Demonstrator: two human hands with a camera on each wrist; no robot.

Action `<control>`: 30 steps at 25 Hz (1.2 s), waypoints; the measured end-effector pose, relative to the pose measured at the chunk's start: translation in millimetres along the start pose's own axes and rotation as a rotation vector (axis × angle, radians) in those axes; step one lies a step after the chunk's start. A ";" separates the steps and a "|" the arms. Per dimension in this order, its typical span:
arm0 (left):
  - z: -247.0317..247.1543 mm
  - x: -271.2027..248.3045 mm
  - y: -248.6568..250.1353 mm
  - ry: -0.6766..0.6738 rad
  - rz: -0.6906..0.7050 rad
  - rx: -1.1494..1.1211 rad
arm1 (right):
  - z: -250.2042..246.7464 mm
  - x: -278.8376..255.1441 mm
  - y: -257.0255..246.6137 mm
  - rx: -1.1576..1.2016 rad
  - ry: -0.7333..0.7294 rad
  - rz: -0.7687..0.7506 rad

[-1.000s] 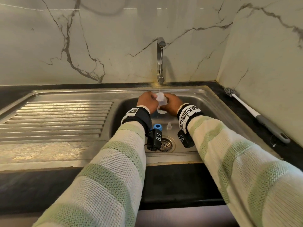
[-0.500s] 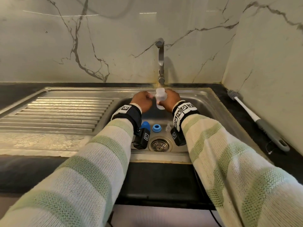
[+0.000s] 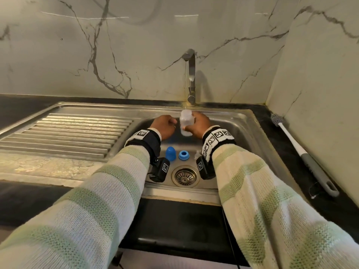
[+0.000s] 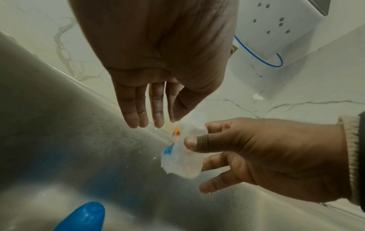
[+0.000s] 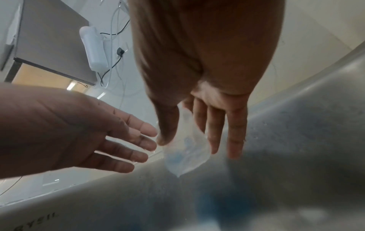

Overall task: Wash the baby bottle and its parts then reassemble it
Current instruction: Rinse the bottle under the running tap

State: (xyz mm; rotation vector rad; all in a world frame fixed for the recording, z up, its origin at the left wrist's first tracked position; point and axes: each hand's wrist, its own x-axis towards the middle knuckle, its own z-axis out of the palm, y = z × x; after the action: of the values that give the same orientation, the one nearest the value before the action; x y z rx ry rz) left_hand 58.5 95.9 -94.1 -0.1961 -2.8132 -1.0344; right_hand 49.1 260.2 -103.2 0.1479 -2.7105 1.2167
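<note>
The clear baby bottle [image 3: 186, 124] stands upright under the tap's thin stream, above the sink basin. My right hand [image 3: 196, 125] grips it, thumb on the near side [image 4: 199, 143] and fingers behind. My left hand [image 3: 165, 126] hovers just left of the bottle with straight, wet fingers [image 4: 146, 112] and holds nothing. The bottle [image 5: 185, 154] shows faint blue print in the right wrist view. On the basin floor lie a blue cap [image 3: 171, 153], a blue collar ring [image 3: 183, 155] and a clear nipple [image 3: 197, 153], half hidden by my right wrist.
The steel tap [image 3: 191, 74] rises from the back edge of the sink [image 3: 229, 121]. The drain strainer [image 3: 184, 176] sits at the front of the basin. A ribbed drainboard [image 3: 68, 133] lies to the left. A bottle brush [image 3: 303, 152] rests on the black counter, right.
My left hand has let go of the bottle and opened beside it. The right hand has turned the bottle upright under the stream.
</note>
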 end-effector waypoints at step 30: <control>-4.6 -0.9 6.5 -0.169 0.095 0.142 | -36.9 -40.4 -6.2 -0.461 -0.294 0.144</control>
State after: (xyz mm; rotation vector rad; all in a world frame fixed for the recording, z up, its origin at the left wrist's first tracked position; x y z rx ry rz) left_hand 60.9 97.8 -86.6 -0.4147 -2.9795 -0.8310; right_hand 93.8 284.6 -82.3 0.0757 -3.2233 0.6037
